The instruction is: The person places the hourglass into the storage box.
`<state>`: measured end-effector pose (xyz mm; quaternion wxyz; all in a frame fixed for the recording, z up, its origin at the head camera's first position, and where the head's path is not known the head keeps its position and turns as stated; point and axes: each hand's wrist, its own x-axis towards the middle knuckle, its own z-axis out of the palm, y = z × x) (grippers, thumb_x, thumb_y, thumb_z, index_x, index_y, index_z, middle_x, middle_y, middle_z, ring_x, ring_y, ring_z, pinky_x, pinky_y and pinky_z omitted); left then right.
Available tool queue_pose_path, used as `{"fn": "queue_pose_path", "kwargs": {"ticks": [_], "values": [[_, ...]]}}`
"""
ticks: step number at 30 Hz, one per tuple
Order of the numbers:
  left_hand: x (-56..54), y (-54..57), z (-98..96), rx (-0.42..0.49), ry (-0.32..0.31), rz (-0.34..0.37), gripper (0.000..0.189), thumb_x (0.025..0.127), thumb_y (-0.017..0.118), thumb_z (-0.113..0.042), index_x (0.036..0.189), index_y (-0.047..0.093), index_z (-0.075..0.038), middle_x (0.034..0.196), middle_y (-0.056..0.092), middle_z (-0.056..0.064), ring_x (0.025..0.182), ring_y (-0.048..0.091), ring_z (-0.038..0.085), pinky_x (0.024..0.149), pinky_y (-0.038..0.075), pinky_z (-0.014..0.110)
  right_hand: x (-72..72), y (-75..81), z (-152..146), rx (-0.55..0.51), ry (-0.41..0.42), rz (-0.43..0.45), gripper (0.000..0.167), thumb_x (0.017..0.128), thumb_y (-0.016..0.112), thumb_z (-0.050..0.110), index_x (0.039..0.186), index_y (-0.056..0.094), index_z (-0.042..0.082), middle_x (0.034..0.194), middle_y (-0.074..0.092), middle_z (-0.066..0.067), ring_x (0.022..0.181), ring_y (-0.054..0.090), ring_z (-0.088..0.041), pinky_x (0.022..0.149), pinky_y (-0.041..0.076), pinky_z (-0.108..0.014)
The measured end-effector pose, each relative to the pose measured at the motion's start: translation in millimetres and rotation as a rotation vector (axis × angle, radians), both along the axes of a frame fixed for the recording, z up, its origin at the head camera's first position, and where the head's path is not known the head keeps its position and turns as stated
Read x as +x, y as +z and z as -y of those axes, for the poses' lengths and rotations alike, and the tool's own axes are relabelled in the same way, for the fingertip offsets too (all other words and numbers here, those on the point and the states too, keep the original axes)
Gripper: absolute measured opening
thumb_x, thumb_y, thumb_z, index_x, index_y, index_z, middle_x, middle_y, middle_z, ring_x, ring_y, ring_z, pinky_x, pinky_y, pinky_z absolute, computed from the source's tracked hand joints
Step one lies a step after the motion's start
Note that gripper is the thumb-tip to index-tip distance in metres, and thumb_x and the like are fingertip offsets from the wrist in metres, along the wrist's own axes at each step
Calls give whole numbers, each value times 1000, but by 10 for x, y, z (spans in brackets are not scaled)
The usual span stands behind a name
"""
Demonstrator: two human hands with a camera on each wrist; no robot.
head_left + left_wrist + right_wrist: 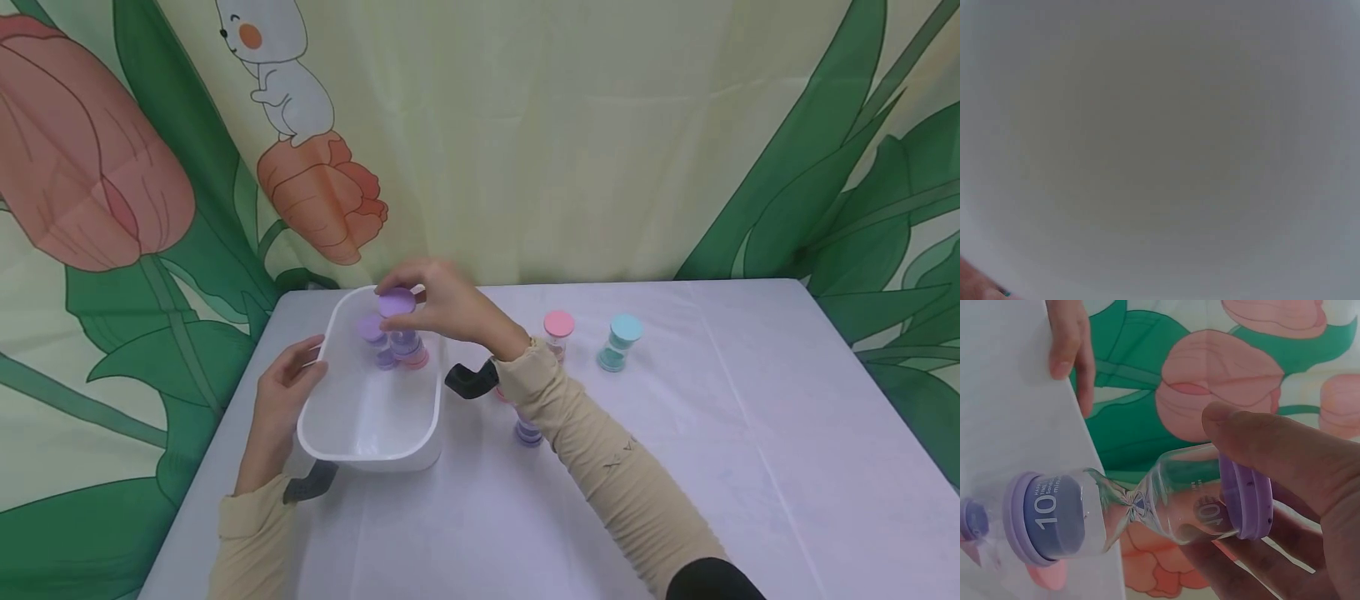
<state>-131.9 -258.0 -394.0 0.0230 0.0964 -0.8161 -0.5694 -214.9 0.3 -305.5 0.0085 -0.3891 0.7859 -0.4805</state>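
Observation:
My right hand [442, 304] grips a sand timer [1204, 487] by its purple end cap, above the white bin [367, 433]. The timer is clear, hourglass-shaped, marked 10, with purple sand gathered at the end away from the palm. Below it in the bin are another purple-capped sand timer [371, 327] and a pink-ended one [417, 360], mostly hidden. On the bin's left side my left hand [281, 396] holds the rim between thumb and fingers. A blurred pale surface fills the left wrist view.
Right of the bin stand a pink-capped sand timer [558, 323] and a teal one [620, 340]. A purple-based timer [528, 433] and a bit of pink [501, 393] are partly behind the right sleeve. A patterned curtain [570, 150] hangs behind the white table [750, 467].

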Motion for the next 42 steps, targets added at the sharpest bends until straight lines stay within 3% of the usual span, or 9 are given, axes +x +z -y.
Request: {"fn": "queue_pose_path", "kwargs": {"ticks": [9,18,31,42], "values": [[9,-11,8,4,-9,0,51,100,58,-38,147,48,-22,141,52,9,105,60,1,79,55,17,11,-148,159,47,19,12,33,80,83,14,110,73,3,104,68,-3,96,59,-10,82,52,-18],[15,-29,19,3,-12,-2,50,100,58,-37,147,47,-22,142,52,10,104,60,0,79,55,17,-11,-250,314,153,22,13,35,81,83,19,112,73,6,109,70,-3,98,59,-10,83,49,-16],[2,-10,23,7,-23,-25,50,100,58,-36,146,48,-21,139,53,9,103,61,-1,79,55,17,-51,-313,493,278,54,-17,36,83,81,18,114,72,3,115,71,-8,107,61,-15,90,46,-14],[-2,-13,15,16,-24,-25,49,100,58,-35,146,49,-21,139,54,9,104,61,0,79,55,17,-94,-393,600,385,70,-7,33,82,81,16,111,72,4,110,73,-4,100,61,-13,88,45,-14]]}}
